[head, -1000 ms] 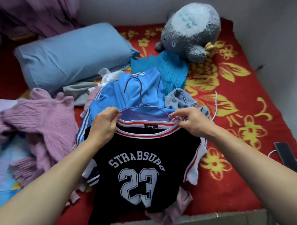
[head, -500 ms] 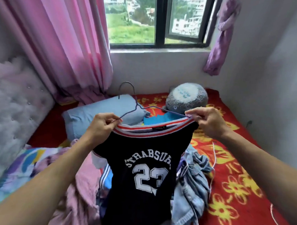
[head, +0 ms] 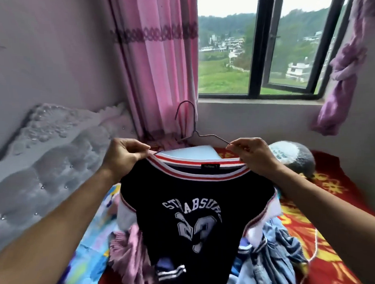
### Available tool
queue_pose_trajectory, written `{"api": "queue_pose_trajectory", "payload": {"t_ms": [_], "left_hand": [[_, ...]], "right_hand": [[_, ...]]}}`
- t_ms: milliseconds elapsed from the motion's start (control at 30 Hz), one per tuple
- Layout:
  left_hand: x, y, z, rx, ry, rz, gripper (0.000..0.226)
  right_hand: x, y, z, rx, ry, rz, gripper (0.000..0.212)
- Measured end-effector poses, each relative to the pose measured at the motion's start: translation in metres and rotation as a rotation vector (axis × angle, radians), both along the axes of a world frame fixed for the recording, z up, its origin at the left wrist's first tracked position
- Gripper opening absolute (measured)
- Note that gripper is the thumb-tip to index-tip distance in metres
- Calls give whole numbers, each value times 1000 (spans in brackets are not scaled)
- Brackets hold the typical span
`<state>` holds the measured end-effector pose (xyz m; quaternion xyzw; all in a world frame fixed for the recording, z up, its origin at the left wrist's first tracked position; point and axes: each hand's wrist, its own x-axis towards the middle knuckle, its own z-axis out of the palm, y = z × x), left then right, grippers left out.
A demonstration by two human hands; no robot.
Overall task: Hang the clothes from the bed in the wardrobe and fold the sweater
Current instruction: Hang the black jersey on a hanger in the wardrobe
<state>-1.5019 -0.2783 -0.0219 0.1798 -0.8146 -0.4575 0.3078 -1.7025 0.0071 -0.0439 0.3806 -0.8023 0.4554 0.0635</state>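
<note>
I hold a black jersey [head: 192,208] with a red-and-white striped collar and the number 23 up in front of me, above the bed. A thin wire hanger [head: 195,131] sits in its neck, hook upward. My left hand [head: 123,155] pinches the collar at the left shoulder. My right hand [head: 253,155] pinches the collar and the hanger's right arm. Below the jersey lie a pink knitted sweater [head: 127,244], a denim garment [head: 269,257] and other clothes on the bed.
A red flowered bedspread [head: 336,249] covers the bed. A grey padded headboard [head: 48,158] is on the left, a pink curtain [head: 161,62] and a window [head: 260,53] ahead. A grey plush toy [head: 292,156] and a light blue pillow [head: 194,151] lie behind the jersey.
Both hands have lifted the jersey on its hanger from the clothes pile up to chest height. My view has tilted up from the bed to the window.
</note>
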Motion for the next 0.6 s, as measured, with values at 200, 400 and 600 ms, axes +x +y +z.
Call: {"api": "queue_pose_trajectory", "payload": {"t_ms": [200, 400, 600], "left_hand": [[130, 50, 0, -1, 63, 316, 17], [278, 100, 12, 18, -140, 489, 23], [414, 143, 33, -182, -199, 760, 17]], "right_hand": [[50, -18, 5, -18, 19, 149, 11], [176, -74, 18, -81, 196, 424, 16], [299, -108, 51, -64, 4, 849, 13]]}}
